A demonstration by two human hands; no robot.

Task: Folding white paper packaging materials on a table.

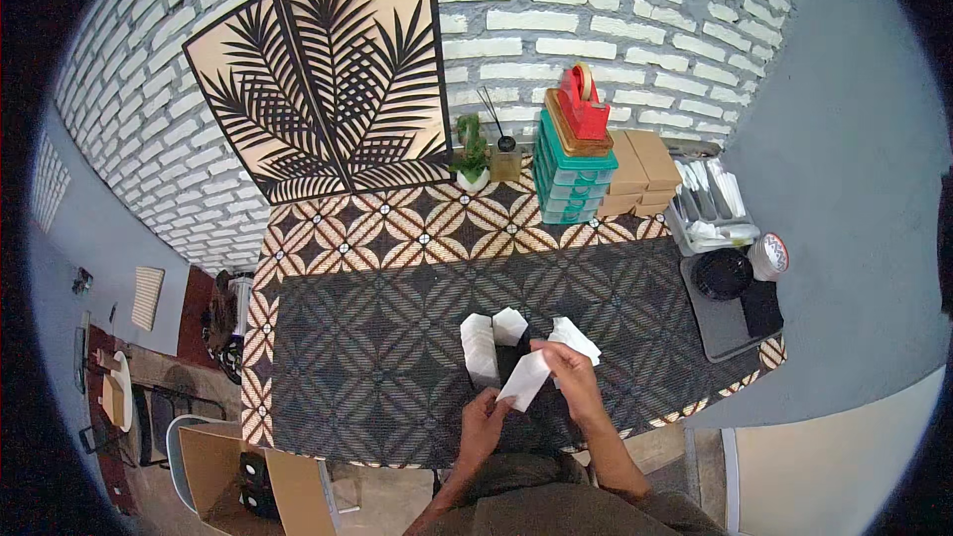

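Both my hands hold one white folded paper piece [527, 380] just above the near side of the table. My left hand [482, 420] pinches its lower left end. My right hand [575, 376] grips the upper right corner. Left of the paper stands a row of overlapping white folded pieces [480, 346]. A smaller white stack [510, 326] sits just to its right. Beyond my right hand lies another white pile [577, 336], partly covered by my fingers. Something dark lies between the stacks, too shaded to name.
A dark mesh mat [372, 357] covers much of the patterned tablecloth [402, 227]. Along the back are a potted plant [470, 152], a reed diffuser [506, 160], teal drawers [573, 179] under a red tape dispenser [584, 108], and brown boxes [644, 164]. Right stand an organizer [711, 201] and grey tray [718, 331].
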